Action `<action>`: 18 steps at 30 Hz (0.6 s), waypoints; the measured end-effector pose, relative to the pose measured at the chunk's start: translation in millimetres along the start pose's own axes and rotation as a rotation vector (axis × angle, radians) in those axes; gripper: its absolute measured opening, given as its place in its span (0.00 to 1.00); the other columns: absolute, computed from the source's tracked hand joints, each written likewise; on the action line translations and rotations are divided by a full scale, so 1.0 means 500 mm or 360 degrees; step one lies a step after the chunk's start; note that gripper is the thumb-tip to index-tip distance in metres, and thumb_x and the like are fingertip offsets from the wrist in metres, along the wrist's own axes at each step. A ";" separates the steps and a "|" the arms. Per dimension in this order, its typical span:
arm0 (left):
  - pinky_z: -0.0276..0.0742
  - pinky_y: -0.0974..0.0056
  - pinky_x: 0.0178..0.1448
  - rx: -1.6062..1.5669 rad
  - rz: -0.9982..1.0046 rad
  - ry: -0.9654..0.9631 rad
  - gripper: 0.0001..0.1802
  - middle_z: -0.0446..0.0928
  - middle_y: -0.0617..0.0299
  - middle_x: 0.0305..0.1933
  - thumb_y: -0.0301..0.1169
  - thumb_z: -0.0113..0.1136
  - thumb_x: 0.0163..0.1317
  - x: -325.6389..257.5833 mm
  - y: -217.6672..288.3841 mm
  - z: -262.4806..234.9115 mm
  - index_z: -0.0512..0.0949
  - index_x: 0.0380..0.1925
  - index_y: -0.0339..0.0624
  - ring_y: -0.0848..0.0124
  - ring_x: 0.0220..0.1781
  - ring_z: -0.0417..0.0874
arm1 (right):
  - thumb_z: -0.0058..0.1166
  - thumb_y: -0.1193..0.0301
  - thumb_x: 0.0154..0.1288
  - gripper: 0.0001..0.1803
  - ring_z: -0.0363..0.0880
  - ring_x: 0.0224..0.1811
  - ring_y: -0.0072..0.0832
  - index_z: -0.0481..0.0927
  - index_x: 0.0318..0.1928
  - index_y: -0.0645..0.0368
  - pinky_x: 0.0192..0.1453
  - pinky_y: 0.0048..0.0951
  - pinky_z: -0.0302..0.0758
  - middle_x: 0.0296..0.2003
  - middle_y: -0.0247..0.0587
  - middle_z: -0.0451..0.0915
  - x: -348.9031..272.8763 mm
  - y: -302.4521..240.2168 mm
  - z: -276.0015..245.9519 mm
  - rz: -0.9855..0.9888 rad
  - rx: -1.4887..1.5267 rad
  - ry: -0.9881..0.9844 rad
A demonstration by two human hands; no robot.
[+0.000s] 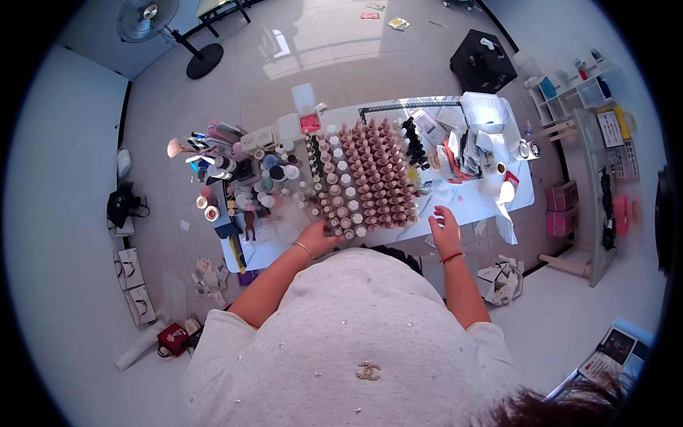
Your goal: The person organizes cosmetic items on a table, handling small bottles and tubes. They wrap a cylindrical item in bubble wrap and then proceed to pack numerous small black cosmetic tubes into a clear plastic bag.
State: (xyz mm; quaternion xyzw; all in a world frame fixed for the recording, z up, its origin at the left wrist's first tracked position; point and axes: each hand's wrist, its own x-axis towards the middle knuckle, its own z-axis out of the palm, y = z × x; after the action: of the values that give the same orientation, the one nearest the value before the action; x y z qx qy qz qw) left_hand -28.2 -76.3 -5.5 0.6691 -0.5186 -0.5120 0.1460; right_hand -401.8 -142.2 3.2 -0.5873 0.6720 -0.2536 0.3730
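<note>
The left hand [316, 235] is being rested at the near edge of the bottles [370, 174], its grip hidden, so whether one is grasped cannot be told. The right hand [445, 228] is being held released, fingers spread, on the surface [469, 206]. Most bottles are already being kept in rows; jars [274, 181] farther left are lying unsorted.

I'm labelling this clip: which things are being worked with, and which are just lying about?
In hand:
left hand on the near rows of small bottles
right hand flat on the white table

Lying about:
standing fan
black case
crumpled paper
</note>
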 end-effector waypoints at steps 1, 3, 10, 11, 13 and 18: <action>0.80 0.57 0.57 0.0023 -0.0001 0.0010 0.34 0.84 0.50 0.49 0.43 0.75 0.52 0.002 -0.007 0.002 0.77 0.55 0.34 0.59 0.49 0.86 | 0.63 0.67 0.65 0.22 0.83 0.44 0.26 0.77 0.58 0.59 0.44 0.28 0.80 0.49 0.44 0.82 0.007 0.020 -0.008 0.0098 -0.0007 0.0002; 0.80 0.57 0.56 0.0043 -0.0025 -0.0005 0.34 0.85 0.50 0.48 0.43 0.76 0.52 0.003 -0.008 0.004 0.77 0.55 0.34 0.59 0.48 0.86 | 0.63 0.67 0.65 0.22 0.83 0.44 0.27 0.77 0.58 0.59 0.45 0.29 0.80 0.47 0.44 0.83 0.020 0.054 -0.026 0.0294 -0.0020 0.0010; 0.80 0.57 0.56 0.0043 -0.0123 -0.0020 0.27 0.86 0.51 0.46 0.36 0.74 0.52 0.015 -0.026 0.021 0.79 0.50 0.35 0.57 0.49 0.86 | 0.65 0.63 0.61 0.25 0.85 0.42 0.31 0.78 0.57 0.58 0.48 0.31 0.81 0.48 0.42 0.85 0.021 0.106 -0.039 0.0423 0.0086 -0.0323; 0.80 0.57 0.56 0.0035 -0.0142 -0.0010 0.25 0.86 0.51 0.46 0.35 0.73 0.53 0.016 -0.024 0.025 0.79 0.50 0.36 0.57 0.49 0.87 | 0.65 0.63 0.61 0.25 0.85 0.43 0.31 0.78 0.57 0.58 0.48 0.32 0.81 0.48 0.42 0.85 0.020 0.112 -0.032 0.0377 0.0117 -0.0359; 0.80 0.56 0.56 0.0024 -0.0110 0.0046 0.23 0.86 0.51 0.46 0.33 0.71 0.55 0.016 -0.025 0.032 0.79 0.50 0.36 0.56 0.48 0.87 | 0.65 0.63 0.61 0.25 0.85 0.43 0.31 0.78 0.58 0.58 0.49 0.32 0.81 0.48 0.42 0.85 0.015 0.118 -0.017 0.0310 0.0183 -0.0426; 0.81 0.58 0.53 0.0056 -0.0120 0.0103 0.25 0.86 0.52 0.46 0.35 0.72 0.55 0.015 -0.009 0.039 0.78 0.50 0.36 0.60 0.48 0.88 | 0.65 0.66 0.59 0.26 0.86 0.43 0.31 0.79 0.58 0.58 0.50 0.32 0.81 0.48 0.44 0.84 0.014 0.101 0.003 0.0214 -0.0073 -0.0555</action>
State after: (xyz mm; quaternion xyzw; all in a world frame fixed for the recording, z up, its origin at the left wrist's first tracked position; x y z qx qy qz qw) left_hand -42.7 -74.2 -21.2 0.7067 -0.4969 -0.4861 0.1316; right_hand -431.3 -139.6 -38.5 -0.5846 0.6405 -0.1071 0.4863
